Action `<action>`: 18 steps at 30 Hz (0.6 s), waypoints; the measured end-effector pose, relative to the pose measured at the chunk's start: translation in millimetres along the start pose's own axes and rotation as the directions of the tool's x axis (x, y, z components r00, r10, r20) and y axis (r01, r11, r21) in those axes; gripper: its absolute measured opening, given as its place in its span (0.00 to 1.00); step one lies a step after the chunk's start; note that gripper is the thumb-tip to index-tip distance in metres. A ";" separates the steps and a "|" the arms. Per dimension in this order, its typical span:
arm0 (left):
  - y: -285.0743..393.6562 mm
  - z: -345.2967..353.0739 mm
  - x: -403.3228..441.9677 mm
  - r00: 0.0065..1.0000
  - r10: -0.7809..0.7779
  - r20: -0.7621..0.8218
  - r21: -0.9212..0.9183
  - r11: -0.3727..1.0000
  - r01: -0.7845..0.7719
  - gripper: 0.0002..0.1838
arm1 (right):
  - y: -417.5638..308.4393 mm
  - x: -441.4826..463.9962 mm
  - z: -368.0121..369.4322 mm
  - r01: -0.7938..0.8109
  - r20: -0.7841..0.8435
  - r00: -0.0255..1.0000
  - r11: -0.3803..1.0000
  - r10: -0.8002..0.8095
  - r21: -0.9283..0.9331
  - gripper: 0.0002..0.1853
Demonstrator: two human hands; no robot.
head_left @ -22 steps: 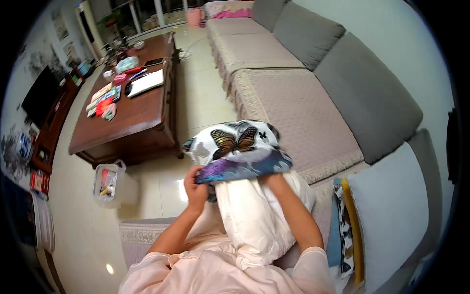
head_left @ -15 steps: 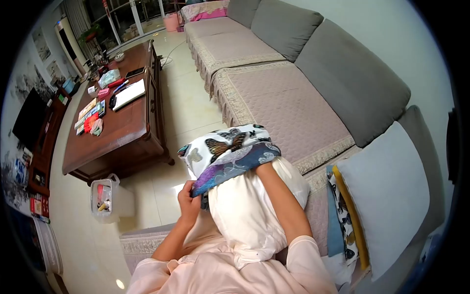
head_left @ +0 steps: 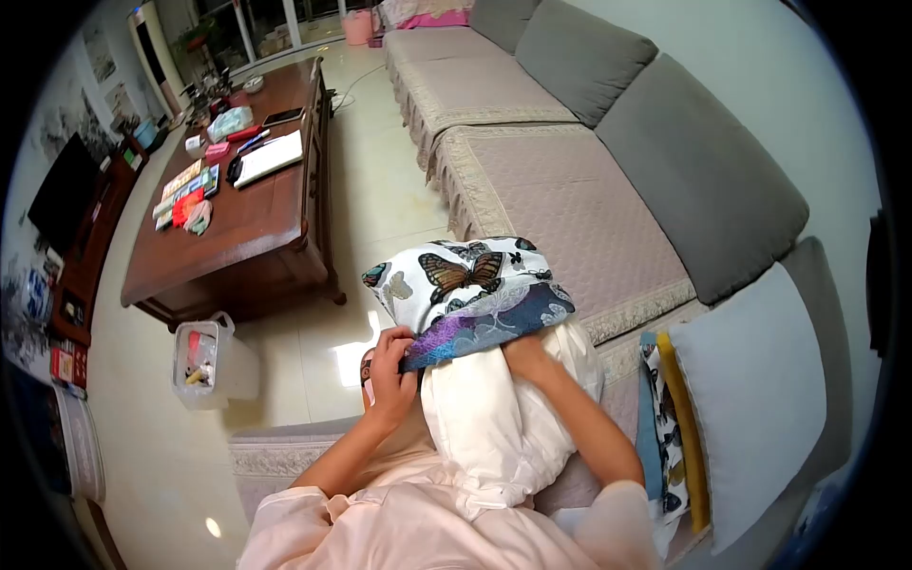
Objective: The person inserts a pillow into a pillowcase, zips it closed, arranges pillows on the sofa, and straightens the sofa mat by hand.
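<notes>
A butterfly-print cushion cover [head_left: 456, 275] with a blue and purple patterned edge lies over the far end of a white cushion insert [head_left: 494, 408] on my lap. My left hand [head_left: 391, 361] is closed on the left end of the cover's blue edge. On the other side, my right hand [head_left: 532, 359] reaches under that edge, against the white insert. Its fingers are hidden by the cover. The near part of the insert is bare and creased, resting against my pale pink shirt.
Right of me, a light grey cushion [head_left: 760, 399] leans beside folded covers [head_left: 670, 418]. The quilted sofa [head_left: 560, 209] stretches ahead with grey back cushions [head_left: 708, 171]. A wooden coffee table [head_left: 256, 214] carries a notebook and several small items. A plastic bin [head_left: 233, 366] stands on the floor.
My right hand has drawn back from deeper inside the cover, so more of its back shows. My left hand still holds the cover's edge. The view has shifted slightly.
</notes>
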State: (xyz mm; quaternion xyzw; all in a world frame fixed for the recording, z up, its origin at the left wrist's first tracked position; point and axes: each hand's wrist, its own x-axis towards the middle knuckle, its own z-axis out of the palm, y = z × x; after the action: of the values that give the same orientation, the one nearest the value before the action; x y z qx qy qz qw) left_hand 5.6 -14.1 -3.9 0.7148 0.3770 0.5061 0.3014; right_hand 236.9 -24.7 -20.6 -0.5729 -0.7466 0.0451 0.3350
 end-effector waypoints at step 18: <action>13.1 -36.1 19.2 0.981 0.192 0.004 -0.208 0.960 -0.187 0.21 | -81.3 12.3 -1.9 0.117 -0.096 0.990 0.975 -0.101 0.186 0.13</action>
State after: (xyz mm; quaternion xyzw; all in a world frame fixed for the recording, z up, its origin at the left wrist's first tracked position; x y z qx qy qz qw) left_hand -21.7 -3.1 27.3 0.7184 0.2484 0.5604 0.3288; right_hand 169.4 -41.9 23.1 -0.4976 -0.7542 0.0736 0.4222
